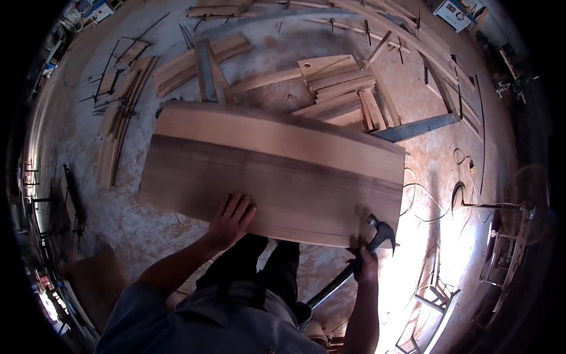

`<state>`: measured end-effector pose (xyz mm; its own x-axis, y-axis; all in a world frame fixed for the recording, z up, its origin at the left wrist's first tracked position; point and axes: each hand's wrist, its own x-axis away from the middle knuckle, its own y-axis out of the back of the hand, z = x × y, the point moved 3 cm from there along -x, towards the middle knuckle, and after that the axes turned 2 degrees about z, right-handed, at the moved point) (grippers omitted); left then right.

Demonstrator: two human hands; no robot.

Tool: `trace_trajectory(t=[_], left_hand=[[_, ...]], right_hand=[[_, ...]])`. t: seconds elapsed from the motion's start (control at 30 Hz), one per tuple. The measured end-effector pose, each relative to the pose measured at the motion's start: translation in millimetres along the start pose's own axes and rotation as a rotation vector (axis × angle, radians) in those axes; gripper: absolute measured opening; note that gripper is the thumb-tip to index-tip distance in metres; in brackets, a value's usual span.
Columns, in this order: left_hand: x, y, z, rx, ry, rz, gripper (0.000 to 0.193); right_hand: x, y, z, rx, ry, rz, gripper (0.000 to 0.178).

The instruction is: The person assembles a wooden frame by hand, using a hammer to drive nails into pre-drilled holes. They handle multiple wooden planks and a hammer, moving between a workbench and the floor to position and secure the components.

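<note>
A wide wooden panel [277, 177] lies in front of me, light along its far band and darker brown across the rest. My left hand [232, 222] rests flat on its near edge, fingers stretched out over the wood. At the panel's near right corner, my right hand [367, 265] grips a claw hammer [377, 235]. The dark head with its curved claw sits just over that corner, and the handle slants down and left toward my body. Whether the hammer head touches the panel I cannot tell.
Beyond the panel, stacked boards [342, 88] lie beside a grey metal bar [415, 127]. Long planks with clamps [127, 118] are on the floor at the left. A cable [415, 194] loops over the floor at the right, near a standing fan [527, 203].
</note>
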<state>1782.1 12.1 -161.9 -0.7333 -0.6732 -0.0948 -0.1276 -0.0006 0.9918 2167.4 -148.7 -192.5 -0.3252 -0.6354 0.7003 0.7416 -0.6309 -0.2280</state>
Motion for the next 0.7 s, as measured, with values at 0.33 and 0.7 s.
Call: trace_trajectory(t=[0.33,0.7], left_hand=[[-34,-7,63,-0.101,-0.045,-0.027,0.048],[-38,-13,94,0.034,0.009,0.147,0.071]], right_hand=[[-25,-58,29,0.075,-0.023,0.032,0.048],[-56,-78,4,0.05,-0.022,0.093,0.039]])
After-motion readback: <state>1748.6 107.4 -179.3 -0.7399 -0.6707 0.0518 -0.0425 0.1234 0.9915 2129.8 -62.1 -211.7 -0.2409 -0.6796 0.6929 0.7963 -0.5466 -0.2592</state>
